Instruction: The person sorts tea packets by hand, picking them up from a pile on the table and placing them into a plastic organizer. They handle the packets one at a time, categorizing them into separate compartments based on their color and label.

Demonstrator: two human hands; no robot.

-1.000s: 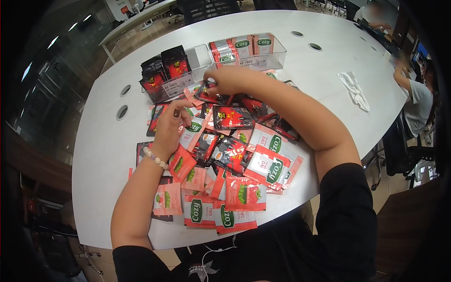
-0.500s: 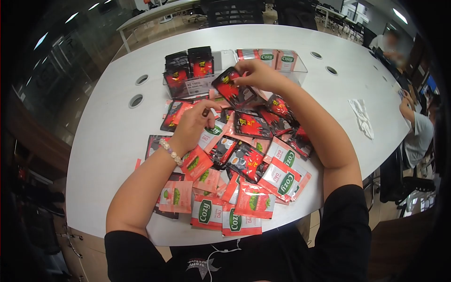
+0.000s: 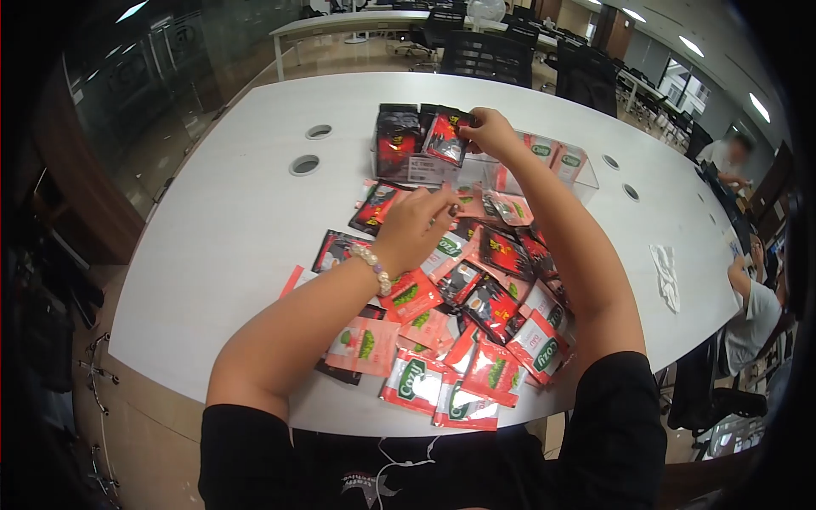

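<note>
My right hand (image 3: 493,133) pinches a black-and-red sachet (image 3: 446,140) by its right edge. It holds the sachet upright at the front of the clear bin's left section, beside a stack of similar black sachets (image 3: 397,140). Over the pile, my left hand (image 3: 415,228) hovers with loosely bent fingers and no sachet visible in it; a small dark spot shows by its fingertips. Beneath it lie mixed black-and-red sachets (image 3: 493,308) and pink Cozy sachets (image 3: 414,382), overlapping on the table.
The clear bin (image 3: 586,183) has a label (image 3: 432,168) on its front and pink Cozy packets (image 3: 541,150) in its right section. A crumpled white tissue (image 3: 665,276) lies on the white table (image 3: 229,221) at right. Other people sit along the far right edge.
My right hand has carried the black-and-red sachet from above the pile up to the bin's left section. My left hand stays over the pile. The head view has shifted.
</note>
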